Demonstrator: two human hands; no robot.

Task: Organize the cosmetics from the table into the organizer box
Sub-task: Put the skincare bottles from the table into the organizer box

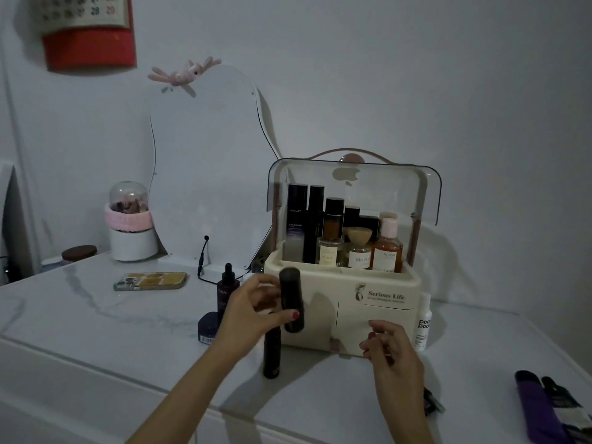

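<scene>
Head view: dark cylindrical bottle (291, 299), matte, upright, pinched by left hand (253, 312) at 9 o'clock of cream organizer box (378, 315), lid raised. Right hand (389, 350) loosely curled, holding nothing, at box front. Standing on table (96, 331): one dropper bottle (226, 291), one dark tube (272, 354), one white bottle (423, 322).

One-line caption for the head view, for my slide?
Left hand holds a dark tube before the open organizer box; right hand empty.
</scene>
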